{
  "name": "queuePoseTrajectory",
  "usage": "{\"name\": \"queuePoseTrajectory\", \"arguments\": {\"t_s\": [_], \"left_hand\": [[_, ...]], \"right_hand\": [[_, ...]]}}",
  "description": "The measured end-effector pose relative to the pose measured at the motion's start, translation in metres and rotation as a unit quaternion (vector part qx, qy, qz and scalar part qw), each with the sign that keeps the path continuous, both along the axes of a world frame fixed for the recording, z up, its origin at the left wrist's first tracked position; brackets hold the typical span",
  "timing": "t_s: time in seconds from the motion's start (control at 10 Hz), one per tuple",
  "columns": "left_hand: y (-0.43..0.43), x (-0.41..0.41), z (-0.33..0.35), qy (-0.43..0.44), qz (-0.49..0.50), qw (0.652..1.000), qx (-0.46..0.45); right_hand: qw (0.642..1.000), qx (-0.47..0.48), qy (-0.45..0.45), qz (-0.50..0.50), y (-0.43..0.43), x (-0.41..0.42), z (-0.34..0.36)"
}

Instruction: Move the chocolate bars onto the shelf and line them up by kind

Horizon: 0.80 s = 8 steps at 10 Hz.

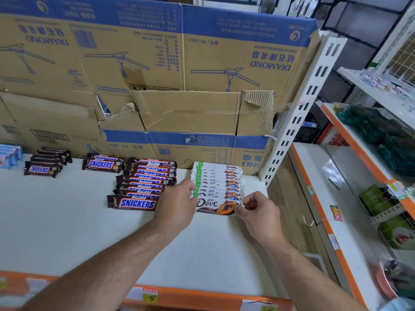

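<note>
**Progress.** I judge the task well advanced. On the shelf (pixel 89 232), the bars already lie grouped by kind:
- A Dove row (pixel 217 178) lies near the rear right corner.
- A long Snickers row (pixel 146 182) lies just to its left.
- A short Snickers pair (pixel 102 163) lies nearer the rear edge.
- A darker Snickers stack (pixel 45 164) lies further left.
- Pale blue packs (pixel 10 156) sit at the left edge; I cannot read their kind.

No supply of unplaced bars is in view, so I cannot tell how many are left.

**Step in hand.** By my reading, this is seating the front Dove bar (pixel 213 205) at the near end of its row. The right grip (pixel 258 209) pinches the bar's right end between thumb and fingers. The left grip (pixel 177 205) covers the left end with bent fingers. I cannot tell whether it holds the bar or only steadies it.

**Orientation.** The bar's long axis runs parallel to the shelf's front edge. It lies logo up, readable from the front edge, with the orange-printed end toward the right edge. The Dove bars overlap like shingles, and the row itself runs front to rear.
</note>
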State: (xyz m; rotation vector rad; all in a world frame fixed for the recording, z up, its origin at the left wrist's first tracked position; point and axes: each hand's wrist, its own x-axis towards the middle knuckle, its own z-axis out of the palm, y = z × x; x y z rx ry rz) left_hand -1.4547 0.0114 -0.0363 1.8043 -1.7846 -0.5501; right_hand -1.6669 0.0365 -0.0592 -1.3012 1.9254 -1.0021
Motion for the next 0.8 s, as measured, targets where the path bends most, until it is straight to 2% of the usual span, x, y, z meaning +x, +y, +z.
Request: {"name": "queuePoseTrajectory", "arguments": {"t_s": [0.1,0.2,0.3,0.5,0.7,0.8], "left_hand": [[0.004,-0.001,0.003,-0.018,-0.002,1.0,-0.013],[0.02,-0.002,0.003,-0.122,-0.034,0.99,-0.066],[0.038,-0.003,0.002,-0.186,-0.063,0.974,-0.111],[0.054,0.003,-0.002,-0.162,-0.079,0.984,0.004],[0.051,0.019,0.001,-0.174,-0.138,0.974,0.041],[0.053,0.033,0.003,-0.181,-0.181,0.965,0.053]], "right_hand": [[1.0,-0.011,0.023,0.008,0.0,0.0,0.0],[0.997,-0.016,0.068,0.028,0.004,0.003,0.002],[0.995,-0.031,0.074,0.054,0.009,0.006,0.002],[0.99,-0.049,0.113,0.075,0.017,0.009,0.004],[0.99,-0.042,0.119,0.06,0.021,0.02,0.011],[0.99,-0.035,0.133,0.018,0.027,0.029,0.015]]}}
